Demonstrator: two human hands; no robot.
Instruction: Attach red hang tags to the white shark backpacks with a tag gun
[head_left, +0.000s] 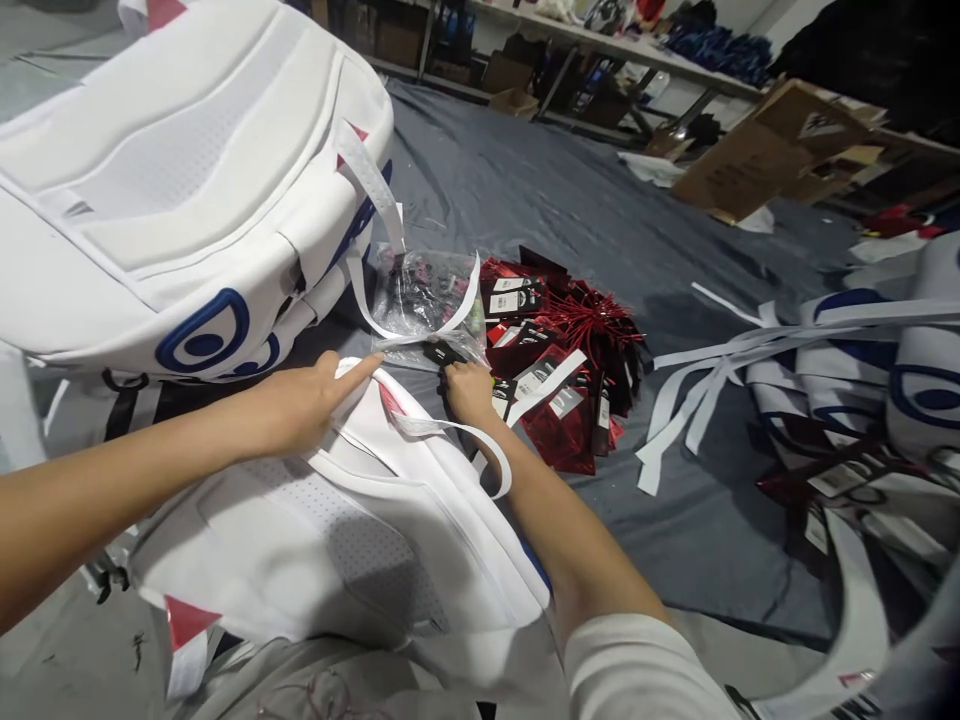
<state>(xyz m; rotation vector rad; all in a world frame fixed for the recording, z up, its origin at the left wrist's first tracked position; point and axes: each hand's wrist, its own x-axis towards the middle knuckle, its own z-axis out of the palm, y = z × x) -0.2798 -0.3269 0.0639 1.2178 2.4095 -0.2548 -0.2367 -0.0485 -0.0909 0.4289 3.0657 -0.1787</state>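
Note:
A white backpack [360, 530] with a dotted mesh back panel lies across my lap, a narrow white strap [450, 425] curling from its top. My left hand [304, 405] is closed on the upper edge of this backpack, thumb side up. Beyond the bag, my right hand [471, 392] is curled beside a small black piece [442, 352] with pale print; its fingertips are hidden, so what it grips is unclear. Touching that area is a clear plastic bag [427, 295] with dark items inside. Just right lies a pile of red and black hang tags [555, 370] with red strings.
Another white backpack [195, 170] with blue eye shapes stands at the left. More white bags [847, 370] with long straps sit at the right. A grey cloth [525, 170] covers the work surface. Behind are an open cardboard box [780, 150] and a cluttered shelf [600, 40].

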